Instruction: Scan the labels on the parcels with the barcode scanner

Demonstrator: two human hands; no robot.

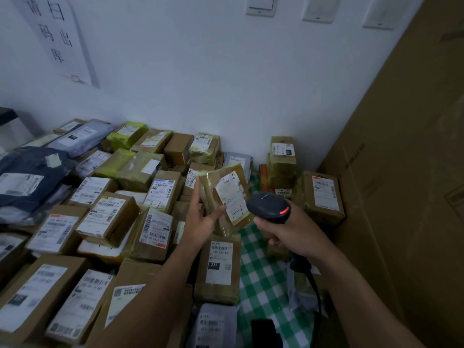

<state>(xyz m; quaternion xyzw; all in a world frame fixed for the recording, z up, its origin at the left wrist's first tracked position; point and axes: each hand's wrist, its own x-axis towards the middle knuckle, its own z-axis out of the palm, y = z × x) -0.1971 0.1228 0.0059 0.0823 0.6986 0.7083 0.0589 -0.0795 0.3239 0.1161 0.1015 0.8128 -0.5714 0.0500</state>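
Two bare forearms reach over a surface heaped with labelled parcels (108, 217) against a white wall. The left hand (202, 219) holds a tape-wrapped parcel (209, 189) raised above the pile, thumb pressed on its front and fingers (194, 194) stretched up its side, its white label (229, 197) facing the camera. The right hand (288, 232), fingers clenched round the handle, grips the black barcode scanner (270, 207), its red light glowing and its head just beside that label. A green checked cloth (263, 285) shows beneath, and a large cardboard box (401, 172) stands at right.
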